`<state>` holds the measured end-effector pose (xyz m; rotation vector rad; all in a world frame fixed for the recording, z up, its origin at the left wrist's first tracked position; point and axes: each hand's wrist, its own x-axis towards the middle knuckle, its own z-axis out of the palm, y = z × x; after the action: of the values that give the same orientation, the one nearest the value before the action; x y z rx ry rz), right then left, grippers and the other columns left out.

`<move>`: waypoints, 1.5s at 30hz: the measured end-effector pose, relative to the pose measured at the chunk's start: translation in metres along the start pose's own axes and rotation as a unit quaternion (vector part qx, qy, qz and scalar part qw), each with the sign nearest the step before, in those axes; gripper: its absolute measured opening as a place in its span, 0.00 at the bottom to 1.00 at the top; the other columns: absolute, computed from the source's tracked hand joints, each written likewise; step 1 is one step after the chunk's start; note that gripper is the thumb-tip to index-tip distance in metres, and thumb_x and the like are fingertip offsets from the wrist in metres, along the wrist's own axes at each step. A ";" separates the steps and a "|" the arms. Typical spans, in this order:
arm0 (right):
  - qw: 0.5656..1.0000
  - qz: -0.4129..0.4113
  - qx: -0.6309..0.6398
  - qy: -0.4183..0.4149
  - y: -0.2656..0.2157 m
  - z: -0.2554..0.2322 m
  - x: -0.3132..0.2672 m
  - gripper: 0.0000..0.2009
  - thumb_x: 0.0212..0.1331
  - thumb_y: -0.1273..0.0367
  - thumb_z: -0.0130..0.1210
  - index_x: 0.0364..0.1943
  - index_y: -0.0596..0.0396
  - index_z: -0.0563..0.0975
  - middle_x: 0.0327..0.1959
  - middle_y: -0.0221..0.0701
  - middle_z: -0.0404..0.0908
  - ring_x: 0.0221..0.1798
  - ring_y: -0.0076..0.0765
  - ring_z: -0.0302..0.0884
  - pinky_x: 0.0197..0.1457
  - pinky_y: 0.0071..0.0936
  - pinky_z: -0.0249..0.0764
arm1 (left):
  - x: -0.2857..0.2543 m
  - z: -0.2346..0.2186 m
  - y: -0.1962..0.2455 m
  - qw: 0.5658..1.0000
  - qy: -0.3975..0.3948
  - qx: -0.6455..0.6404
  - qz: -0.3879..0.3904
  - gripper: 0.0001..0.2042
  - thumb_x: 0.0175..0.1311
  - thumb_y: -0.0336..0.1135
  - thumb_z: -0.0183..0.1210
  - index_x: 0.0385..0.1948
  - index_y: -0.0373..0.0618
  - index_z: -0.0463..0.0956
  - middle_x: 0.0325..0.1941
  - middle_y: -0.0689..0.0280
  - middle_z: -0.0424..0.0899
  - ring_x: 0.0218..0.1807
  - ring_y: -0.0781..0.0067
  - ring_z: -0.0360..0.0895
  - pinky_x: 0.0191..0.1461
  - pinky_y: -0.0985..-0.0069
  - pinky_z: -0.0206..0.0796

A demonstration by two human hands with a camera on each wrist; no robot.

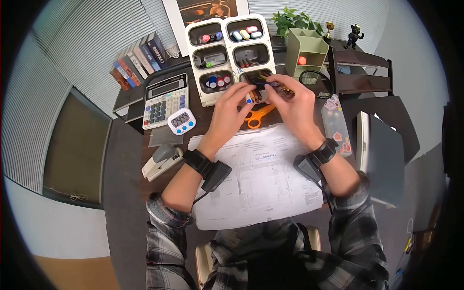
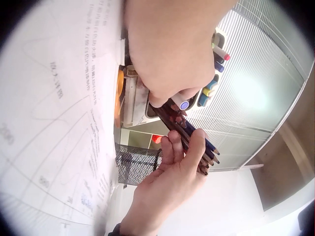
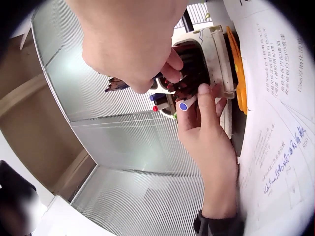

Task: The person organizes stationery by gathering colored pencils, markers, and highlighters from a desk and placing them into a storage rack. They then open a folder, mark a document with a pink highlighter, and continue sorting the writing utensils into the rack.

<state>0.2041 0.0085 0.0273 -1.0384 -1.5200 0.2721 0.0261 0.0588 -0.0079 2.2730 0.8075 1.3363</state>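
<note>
Fingers of the right hand [image 1: 297, 104] grip a bundle of pencils [image 2: 211, 155], their sharpened tips pointing away from the organizer in my left wrist view. With the left hand [image 1: 229, 108] I pinch a white marker [image 3: 185, 105] with a blue end, just at the front of the organizer [image 1: 210, 99]. Both hands meet at its lower right compartment, where the pencils and marker are, and more dark pencils show inside.

That white organizer has 6 compartments: capped markers stand in the lower left, and pale highlighters [image 1: 246, 33] fill the upper right. Orange scissors [image 1: 259, 116] lie just below my hands, and printed sheets [image 1: 256, 188] spread between my forearms. To my left sit a timer [image 1: 181, 121], a calculator [image 1: 164, 104] and a stapler [image 1: 163, 160]. To my right are a stickered clear case [image 1: 336, 123], a black mesh holder [image 1: 316, 83] and a green holder [image 1: 298, 41]. Behind them grows a leafy plant [image 1: 295, 20].
</note>
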 end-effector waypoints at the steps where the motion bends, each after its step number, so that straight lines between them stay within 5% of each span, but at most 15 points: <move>1: 1.000 0.007 0.000 0.000 -0.003 -0.001 0.000 0.09 0.60 0.75 0.62 0.44 0.62 0.81 0.38 0.37 0.84 0.35 0.28 0.86 0.37 0.23 0.83 | 0.000 0.000 0.000 1.000 0.001 0.001 -0.001 0.19 0.58 0.22 0.63 0.53 0.38 0.77 0.54 0.56 0.77 0.35 0.67 0.79 0.43 0.73 0.77; 21: 0.998 0.024 0.058 0.018 -0.018 -0.012 0.004 0.06 0.62 0.73 0.61 0.40 0.62 0.79 0.28 0.31 0.83 0.28 0.22 0.85 0.30 0.18 0.77 | -0.001 0.000 -0.001 0.999 -0.001 0.002 -0.034 0.22 0.57 0.20 0.62 0.57 0.42 0.76 0.59 0.56 0.78 0.46 0.65 0.82 0.44 0.76 0.78; 43: 0.995 0.028 0.074 0.060 -0.034 -0.022 0.006 0.04 0.64 0.73 0.59 0.37 0.61 0.79 0.20 0.25 0.78 0.18 0.15 0.76 0.21 0.15 0.67 | 0.001 0.000 -0.003 1.000 0.006 0.012 -0.024 0.21 0.57 0.19 0.62 0.55 0.42 0.77 0.58 0.57 0.79 0.44 0.67 0.82 0.42 0.76 0.77; 45: 0.994 0.019 0.080 0.073 -0.036 -0.028 0.007 0.05 0.66 0.73 0.58 0.37 0.63 0.78 0.23 0.26 0.79 0.17 0.16 0.74 0.20 0.16 0.66 | 0.001 0.001 -0.003 1.000 0.007 0.004 -0.014 0.20 0.57 0.18 0.59 0.53 0.37 0.75 0.55 0.55 0.77 0.36 0.63 0.78 0.43 0.71 0.74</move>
<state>0.2133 -0.0180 0.0638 -0.9407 -1.3265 0.3313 0.0261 0.0614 -0.0096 2.2511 0.8487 1.3409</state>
